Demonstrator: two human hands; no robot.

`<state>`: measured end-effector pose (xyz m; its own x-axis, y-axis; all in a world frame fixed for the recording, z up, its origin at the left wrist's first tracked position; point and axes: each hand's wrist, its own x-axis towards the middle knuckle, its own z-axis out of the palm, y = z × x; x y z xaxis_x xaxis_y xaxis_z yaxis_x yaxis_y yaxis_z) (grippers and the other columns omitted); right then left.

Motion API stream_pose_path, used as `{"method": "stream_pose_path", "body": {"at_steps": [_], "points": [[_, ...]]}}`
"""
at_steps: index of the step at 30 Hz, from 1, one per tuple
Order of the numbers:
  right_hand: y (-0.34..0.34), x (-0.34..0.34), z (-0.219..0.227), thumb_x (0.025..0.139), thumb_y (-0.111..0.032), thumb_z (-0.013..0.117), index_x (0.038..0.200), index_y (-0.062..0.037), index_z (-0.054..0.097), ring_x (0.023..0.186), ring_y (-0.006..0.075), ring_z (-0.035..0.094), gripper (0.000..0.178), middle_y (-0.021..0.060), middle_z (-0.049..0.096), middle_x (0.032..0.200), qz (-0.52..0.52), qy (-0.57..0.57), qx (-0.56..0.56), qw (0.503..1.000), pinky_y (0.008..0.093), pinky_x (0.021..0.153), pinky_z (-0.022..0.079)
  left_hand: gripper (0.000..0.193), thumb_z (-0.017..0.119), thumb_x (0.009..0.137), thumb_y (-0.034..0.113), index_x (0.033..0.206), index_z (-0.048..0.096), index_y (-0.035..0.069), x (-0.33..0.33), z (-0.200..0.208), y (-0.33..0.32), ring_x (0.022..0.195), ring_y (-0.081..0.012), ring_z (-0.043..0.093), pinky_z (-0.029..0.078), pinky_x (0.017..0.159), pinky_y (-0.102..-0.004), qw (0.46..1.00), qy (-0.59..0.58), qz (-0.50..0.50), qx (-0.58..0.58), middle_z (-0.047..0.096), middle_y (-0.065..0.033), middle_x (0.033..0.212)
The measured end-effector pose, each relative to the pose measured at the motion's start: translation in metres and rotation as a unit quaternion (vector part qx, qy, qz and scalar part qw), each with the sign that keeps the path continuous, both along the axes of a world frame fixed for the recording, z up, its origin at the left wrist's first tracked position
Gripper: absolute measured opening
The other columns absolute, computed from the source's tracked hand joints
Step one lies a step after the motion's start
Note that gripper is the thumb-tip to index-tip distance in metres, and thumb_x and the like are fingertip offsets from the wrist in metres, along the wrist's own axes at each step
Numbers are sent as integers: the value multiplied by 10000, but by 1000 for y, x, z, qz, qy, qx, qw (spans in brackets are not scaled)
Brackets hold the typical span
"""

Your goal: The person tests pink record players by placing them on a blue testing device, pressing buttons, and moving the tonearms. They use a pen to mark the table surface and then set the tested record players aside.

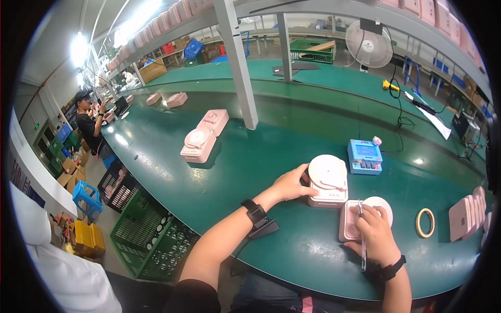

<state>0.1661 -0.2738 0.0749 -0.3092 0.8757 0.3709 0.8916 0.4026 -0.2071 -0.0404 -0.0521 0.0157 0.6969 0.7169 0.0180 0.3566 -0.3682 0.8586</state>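
Note:
My left hand (290, 185) grips the left side of a pale pink, record-player-shaped device (329, 197), thumb at its front corner. A white round disc with a small tone arm sits on top of it. Just nearer and to the right, my right hand (374, 229) is closed around a slim, silvery, pen-like tool (364, 255). That hand rests over a second pink device (350, 221), partly covering it. A white disc (385, 206) shows behind the right fingers. Beyond the first device stands a blue box with a screen (365, 156).
A cream ring of tape (425, 223) and a row of pink panels (463, 216) lie right. Two pink devices (199, 143) stand left of a grey post (237, 68). Green crates (148, 235) sit below the table's left edge. A person (90, 122) works far left.

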Motion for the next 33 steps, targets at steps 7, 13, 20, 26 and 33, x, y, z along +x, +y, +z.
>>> {"method": "stream_pose_path", "body": {"at_steps": [7, 13, 20, 26, 33], "points": [[0, -1, -1, 514, -184, 824, 857, -45, 532, 1146, 345, 485, 471, 144, 566, 1138, -11, -9, 3, 1000, 492, 960, 340, 892, 788, 633, 407, 1351, 409, 38, 1, 1, -1, 943, -247, 613, 467, 819, -323, 1000, 5, 2, -6, 627, -117, 1020], [1, -1, -2, 517, -183, 822, 833, -47, 530, 1148, 349, 483, 451, 145, 564, 1146, -15, -9, 5, 1000, 490, 956, 343, 886, 787, 634, 410, 1346, 409, 41, 1, 2, 1, 923, -245, 614, 469, 805, -318, 1000, 0, -4, -13, 625, -111, 1016], [0, 0, -1, 505, -188, 826, 827, -44, 517, 1155, 362, 478, 469, 148, 559, 1188, -9, -18, 9, 1000, 483, 950, 352, 917, 798, 630, 409, 1361, 390, 35, 4, 0, 0, 776, -186, 577, 468, 710, -287, 1000, -7, 0, 17, 611, -104, 1003], [0, -3, -12, 478, -192, 830, 809, -48, 500, 1162, 376, 473, 489, 159, 554, 1205, -31, -16, 15, 999, 476, 940, 360, 1019, 808, 589, 463, 1385, 344, 28, -2, 9, -6, 980, -282, 610, 480, 846, -354, 999, 34, 11, 10, 565, -175, 1187], [4, 2, -10, 447, -196, 837, 798, -44, 499, 1147, 363, 491, 511, 165, 576, 1162, -28, -7, 1, 1000, 475, 935, 363, 1304, 863, 497, 481, 1470, 121, 31, -5, 10, -8, 1280, -384, 399, 375, 1040, -406, 993, -5, -65, 96, 271, -241, 1440]]}}
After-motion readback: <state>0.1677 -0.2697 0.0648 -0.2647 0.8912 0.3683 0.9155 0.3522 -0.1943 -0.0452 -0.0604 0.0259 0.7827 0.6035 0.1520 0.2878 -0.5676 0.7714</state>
